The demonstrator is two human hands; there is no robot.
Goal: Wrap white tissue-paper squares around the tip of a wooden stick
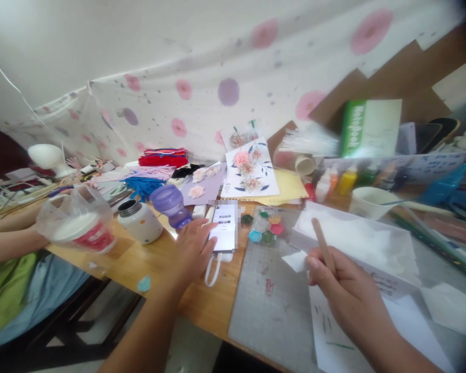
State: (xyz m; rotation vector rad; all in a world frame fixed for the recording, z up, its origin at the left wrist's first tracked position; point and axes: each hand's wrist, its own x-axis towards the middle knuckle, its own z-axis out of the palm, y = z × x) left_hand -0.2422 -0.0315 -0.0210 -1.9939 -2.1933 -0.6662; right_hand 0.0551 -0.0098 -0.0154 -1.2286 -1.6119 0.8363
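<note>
My left hand [196,246] reaches over the left edge of a phone [225,228] with a lit screen, its fingers apart and the fingertips at the screen. A white strap loops below the phone. On the right, my right hand [344,282] is closed round a wooden stick [323,244], which points up. A small white piece of paper [295,260] shows at its fingertips. Beneath that hand lie white sheets [321,324] with dark marks, on a grey mat [270,311]. Small coloured paint pots [267,225] stand at the mat's top left.
A long white box [357,243] lies behind my right hand. Farther back are a white cup [373,202] and paint bottles [346,181]. To the left stand a purple cup [171,204], a white jar [140,221] and a bagged tub [89,233]. Another person's arm [15,243] rests at far left.
</note>
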